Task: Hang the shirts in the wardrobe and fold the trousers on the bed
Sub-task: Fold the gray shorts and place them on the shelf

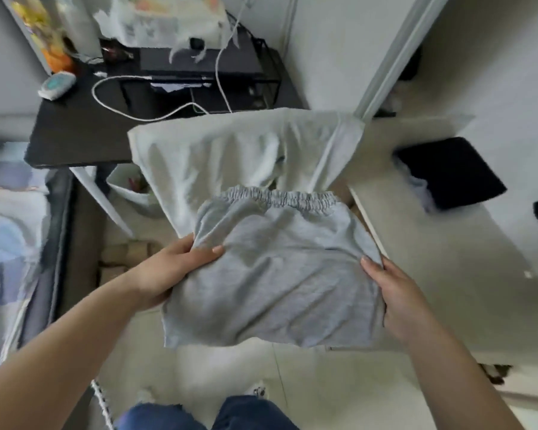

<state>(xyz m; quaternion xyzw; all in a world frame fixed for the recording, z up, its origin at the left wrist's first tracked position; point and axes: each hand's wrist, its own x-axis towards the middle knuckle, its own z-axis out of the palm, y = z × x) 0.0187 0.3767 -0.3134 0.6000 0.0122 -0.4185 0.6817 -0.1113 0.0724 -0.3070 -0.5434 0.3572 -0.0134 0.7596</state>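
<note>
Head view looking straight down: the person is standing on the tiled floor holding a folded grey pair of trousers (271, 274) out in front, elastic waistband on the far side. The left hand (171, 268) grips the left edge, thumb lying on top of the fabric and fingers tucked underneath. The right hand (398, 302) holds the right edge the same way, thumb on top, rest of the fingers hidden below. The bundle is up in the air, not on the bed (10, 231), which sits off at the left of the frame.

What could go sideways, just guessing: it's only held by the two sides, so the middle sags a bit, and the bottom layers could slide out and undo the fold on the way over to the bed. Also there's a pale garment (230, 156) hanging just past the trousers, and it's hard to tell whether it's draped over something or part of the same handful. If it's caught up with the grey pair it could drag.

Count: one grey folded pair, one pale garment, two hands both busy, one black desk (75, 131) with a white cable (112, 100), two dark items (454, 172) on the light surface at right.
</note>
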